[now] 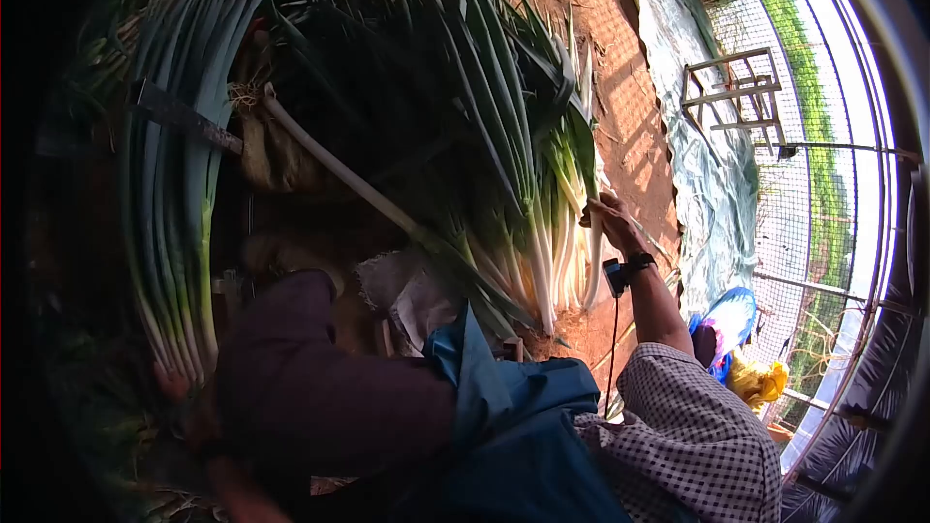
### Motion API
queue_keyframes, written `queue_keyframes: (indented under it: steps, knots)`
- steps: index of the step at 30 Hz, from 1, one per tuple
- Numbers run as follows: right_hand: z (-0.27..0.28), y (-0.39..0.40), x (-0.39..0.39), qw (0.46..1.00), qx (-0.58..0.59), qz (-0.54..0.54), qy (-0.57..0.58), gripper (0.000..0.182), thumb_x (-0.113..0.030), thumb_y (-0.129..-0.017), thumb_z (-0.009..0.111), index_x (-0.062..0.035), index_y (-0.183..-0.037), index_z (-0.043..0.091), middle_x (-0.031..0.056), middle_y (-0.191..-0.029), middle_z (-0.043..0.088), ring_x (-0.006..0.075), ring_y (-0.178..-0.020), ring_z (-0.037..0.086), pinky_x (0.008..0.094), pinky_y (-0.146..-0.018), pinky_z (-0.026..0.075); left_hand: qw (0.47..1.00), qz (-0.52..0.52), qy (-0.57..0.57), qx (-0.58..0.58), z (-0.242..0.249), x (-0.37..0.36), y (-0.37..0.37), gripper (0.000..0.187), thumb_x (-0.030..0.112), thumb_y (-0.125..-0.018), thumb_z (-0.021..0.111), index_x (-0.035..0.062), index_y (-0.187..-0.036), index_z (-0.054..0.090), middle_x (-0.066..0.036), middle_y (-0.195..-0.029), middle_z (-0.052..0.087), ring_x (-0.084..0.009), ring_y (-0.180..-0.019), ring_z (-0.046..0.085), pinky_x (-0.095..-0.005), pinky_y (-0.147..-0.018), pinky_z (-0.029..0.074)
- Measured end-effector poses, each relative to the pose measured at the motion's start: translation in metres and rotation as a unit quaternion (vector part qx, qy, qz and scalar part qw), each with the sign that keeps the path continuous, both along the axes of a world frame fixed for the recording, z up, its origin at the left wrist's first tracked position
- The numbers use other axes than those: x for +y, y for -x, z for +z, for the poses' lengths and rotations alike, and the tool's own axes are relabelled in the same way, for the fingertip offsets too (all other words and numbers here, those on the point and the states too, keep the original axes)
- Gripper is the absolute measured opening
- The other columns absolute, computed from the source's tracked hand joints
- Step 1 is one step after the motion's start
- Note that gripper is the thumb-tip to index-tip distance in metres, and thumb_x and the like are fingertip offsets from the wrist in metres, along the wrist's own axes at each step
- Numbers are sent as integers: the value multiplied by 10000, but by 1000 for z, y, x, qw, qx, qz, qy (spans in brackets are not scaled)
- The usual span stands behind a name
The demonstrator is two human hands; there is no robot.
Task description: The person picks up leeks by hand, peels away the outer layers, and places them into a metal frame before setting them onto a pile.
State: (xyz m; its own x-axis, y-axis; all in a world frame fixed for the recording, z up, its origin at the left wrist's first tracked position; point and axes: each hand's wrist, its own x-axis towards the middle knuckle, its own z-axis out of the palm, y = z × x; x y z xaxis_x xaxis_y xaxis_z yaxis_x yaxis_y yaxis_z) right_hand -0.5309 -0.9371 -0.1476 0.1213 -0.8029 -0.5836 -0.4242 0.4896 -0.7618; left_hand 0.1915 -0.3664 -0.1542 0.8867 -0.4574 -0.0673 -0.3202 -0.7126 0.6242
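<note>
My right hand (614,218) is closed around a leek (594,276) at the right edge of a big heap of leeks (542,261). Their white ends point toward me, and the dark green leaves fan out away from me. In deep shadow at the lower left, my left hand (176,385) is at the white ends of a long bundle of leeks (179,271); its fingers are blurred and partly hidden. That bundle lies behind a dark flat metal bar (184,116). A single leek (339,169) slants across the middle, its roots at the upper left.
Reddish bare soil (635,126) runs along the heap's right side. Beyond it lie a pale plastic sheet (712,189), a metal frame stand (733,92) and a mesh fence (804,68). Blue and yellow bags (756,378) sit at right. A crumpled whitish sack (402,295) lies before my knee.
</note>
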Motion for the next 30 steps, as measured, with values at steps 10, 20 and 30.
queue_keyframes:
  steps: [10,20,30]
  knots:
    - [41,-10,12,954,-252,-39,-156,341,-229,-1038,511,85,-1156,572,222,-1055,661,344,-926,676,482,-893,555,1000,-15,0,-11,-7,0,-3,574,252,-1016,493,85,-1531,303,-147,-1484,419,-257,-1314,471,-367,-1133,354]
    - [40,-4,10,992,100,73,-30,204,-192,-956,629,6,-998,602,93,-891,653,202,-766,671,364,-749,593,1000,-12,10,-19,-5,7,7,595,262,-1006,509,84,-1534,300,-153,-1471,436,-262,-1305,481,-364,-1126,359]
    - [-55,-62,101,916,339,179,118,1042,-554,-715,823,52,-1418,350,271,-1324,499,366,-1229,488,461,-998,414,999,-25,-12,-21,-4,0,0,616,273,-997,525,83,-1537,296,-158,-1458,452,-266,-1295,492,-362,-1118,365]
